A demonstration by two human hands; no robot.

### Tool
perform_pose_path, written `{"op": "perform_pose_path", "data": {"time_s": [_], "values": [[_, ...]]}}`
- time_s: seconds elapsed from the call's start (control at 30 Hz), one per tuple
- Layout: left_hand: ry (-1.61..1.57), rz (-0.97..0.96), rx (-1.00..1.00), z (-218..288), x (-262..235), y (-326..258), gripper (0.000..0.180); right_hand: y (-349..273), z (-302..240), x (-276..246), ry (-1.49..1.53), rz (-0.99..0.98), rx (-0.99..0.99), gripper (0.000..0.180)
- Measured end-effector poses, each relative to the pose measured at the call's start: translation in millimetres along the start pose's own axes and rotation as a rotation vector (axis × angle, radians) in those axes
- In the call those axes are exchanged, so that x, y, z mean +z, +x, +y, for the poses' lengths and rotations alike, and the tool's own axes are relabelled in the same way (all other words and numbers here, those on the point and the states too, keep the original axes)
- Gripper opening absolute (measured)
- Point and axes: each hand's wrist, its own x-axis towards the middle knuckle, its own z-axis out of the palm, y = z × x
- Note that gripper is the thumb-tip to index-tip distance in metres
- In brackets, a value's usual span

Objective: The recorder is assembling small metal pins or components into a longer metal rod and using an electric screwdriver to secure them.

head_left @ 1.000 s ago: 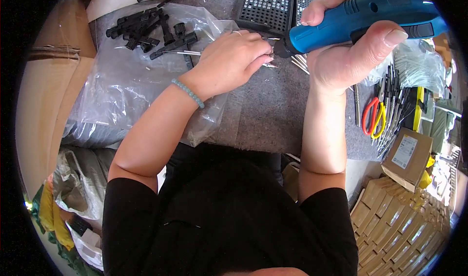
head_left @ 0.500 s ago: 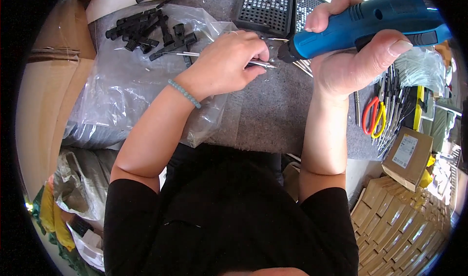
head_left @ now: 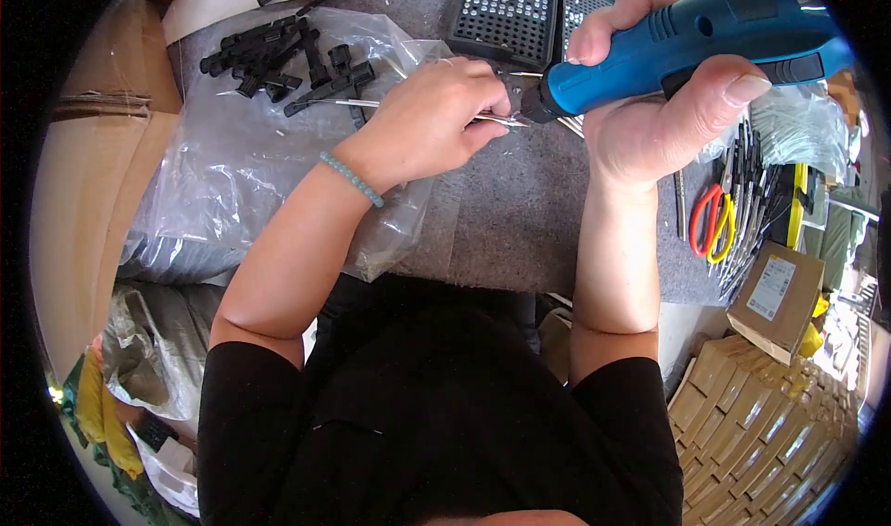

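Two hands meet over the grey surface [head_left: 520,229] from where I watch. My right hand [head_left: 664,108] is clenched around a blue power screwdriver [head_left: 687,34], thumb along its top, the tool lying nearly level with its dark nose pointing toward nine o'clock. My left hand [head_left: 432,122] has its grip pinched on a thin metal rod [head_left: 497,119], whose tip sits just at the screwdriver's nose, at three o'clock from those fingers; whether the two touch I cannot tell.

At ten o'clock from the left hand, black plastic parts [head_left: 278,57] lie on a clear plastic bag [head_left: 232,173] spread over the surface. At twelve o'clock stands a black perforated tray [head_left: 506,11], partly behind the knuckles. At four o'clock from the right hand lie red-and-yellow scissors [head_left: 710,224] beside a row of slim hand tools [head_left: 752,192]. A small cardboard box [head_left: 775,294] sits further out at five o'clock.
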Motion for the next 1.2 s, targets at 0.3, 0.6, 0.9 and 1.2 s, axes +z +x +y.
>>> {"op": "perform_pose_path", "data": {"time_s": [0.3,0.6,0.9,1.2], "values": [[0.003,0.008,0.002,-1.1,0.1,0.7,0.017,-1.9,5.2,4.1,0.022,-0.012,0.004,0.085],[0.031,0.021,-0.008,2.4,1.1,-0.9,0.017,-3.8,6.8,3.4,0.027,-0.002,0.017,0.082],[0.095,-0.010,-0.005,2.4,3.3,-0.7,0.016,2.6,42.8,19.4,1.363,-0.207,-0.251,0.080],[0.166,-0.047,-0.072,9.4,1.9,2.3,0.017,-10.5,-1.8,8.0,0.260,0.063,0.257,0.079]]}}
